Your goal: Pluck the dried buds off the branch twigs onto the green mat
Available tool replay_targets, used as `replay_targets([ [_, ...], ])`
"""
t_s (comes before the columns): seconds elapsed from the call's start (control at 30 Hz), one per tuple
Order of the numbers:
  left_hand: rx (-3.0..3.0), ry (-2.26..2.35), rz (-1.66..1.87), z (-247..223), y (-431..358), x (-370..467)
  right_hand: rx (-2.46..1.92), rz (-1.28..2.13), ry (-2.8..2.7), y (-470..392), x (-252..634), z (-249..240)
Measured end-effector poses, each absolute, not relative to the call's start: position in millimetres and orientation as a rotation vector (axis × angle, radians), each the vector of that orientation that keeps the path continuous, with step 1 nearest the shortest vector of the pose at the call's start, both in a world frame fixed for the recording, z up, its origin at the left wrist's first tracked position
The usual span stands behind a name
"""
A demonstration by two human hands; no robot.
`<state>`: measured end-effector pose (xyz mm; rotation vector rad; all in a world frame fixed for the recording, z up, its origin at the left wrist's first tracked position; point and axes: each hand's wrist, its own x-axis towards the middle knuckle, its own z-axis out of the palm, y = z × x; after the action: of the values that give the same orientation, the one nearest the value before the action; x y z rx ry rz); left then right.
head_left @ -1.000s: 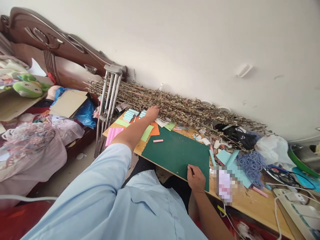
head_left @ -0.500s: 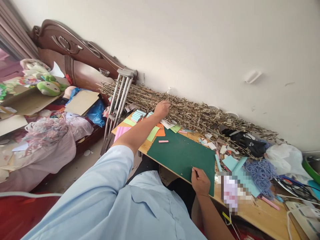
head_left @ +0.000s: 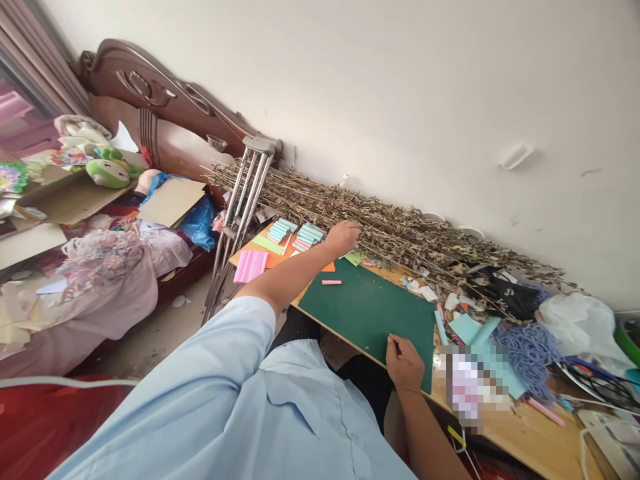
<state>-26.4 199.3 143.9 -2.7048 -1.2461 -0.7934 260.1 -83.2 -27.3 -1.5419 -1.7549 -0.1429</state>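
Observation:
My left hand (head_left: 343, 237) reaches across the table to its far side, over the front of a bundle of dried stalks (head_left: 400, 230). Its fingers are curled closed; whatever may be between them is hidden. Just below lies a piece of green paper (head_left: 355, 257). Near the front edge of a dark green mat (head_left: 370, 300), my right hand (head_left: 405, 363) rests with bent fingers; a small dark bit shows by the thumb, too small to name. A short pink roll (head_left: 331, 283) lies on the mat. Rows of pale blue rolls (head_left: 309, 235) sit left of my left hand.
Metal crutches (head_left: 245, 207) lean at the table's left end, beside folded pink paper (head_left: 251, 266). To the right are light blue paper (head_left: 466, 328), a tangle of blue-purple cord (head_left: 530, 357) and a white plastic bag (head_left: 577, 323). A cluttered bed stands left.
My left hand has moved right and slightly nearer to me, uncovering more of the pale blue rolls. My right hand stays on the mat. The view has shifted slightly.

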Motion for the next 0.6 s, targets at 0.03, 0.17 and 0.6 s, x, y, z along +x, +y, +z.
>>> replay_targets([
  [0.03,-2.721,-1.203,-0.786,145.6,196.5,-20.6,-1.547,-0.140,-1.753,-83.5,260.1,-27.1],
  [0.17,-2.737,-1.107,-0.766,154.6,183.1,4.9,-1.569,-0.097,-1.737,-84.4,259.8,-25.5],
  [0.6,-2.948,-0.585,-0.696,179.4,78.7,94.8,-1.766,0.193,-1.546,-80.6,249.1,-1.8],
])
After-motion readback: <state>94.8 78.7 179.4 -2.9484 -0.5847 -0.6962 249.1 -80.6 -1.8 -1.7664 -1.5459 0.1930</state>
